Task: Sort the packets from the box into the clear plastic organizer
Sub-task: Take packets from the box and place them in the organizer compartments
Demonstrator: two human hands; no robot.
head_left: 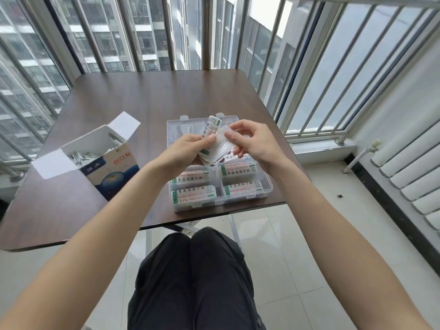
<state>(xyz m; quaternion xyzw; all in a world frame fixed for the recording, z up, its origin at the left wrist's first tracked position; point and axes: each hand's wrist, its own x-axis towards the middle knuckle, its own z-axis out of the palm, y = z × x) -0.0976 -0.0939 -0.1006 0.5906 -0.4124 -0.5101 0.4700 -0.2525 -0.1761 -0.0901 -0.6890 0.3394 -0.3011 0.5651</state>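
Both hands up over the clear plastic organizer (266,186) on the dark wood-grain table (119,110): left hand (188,151) clutches a fanned stack of flat paper packets (210,139), right hand (252,141) pinches one thin packet off it; open-flapped cardboard box (112,167) sits left, more packets inside

Left hand (188,148), right hand (252,141) raised, fingers pinching.
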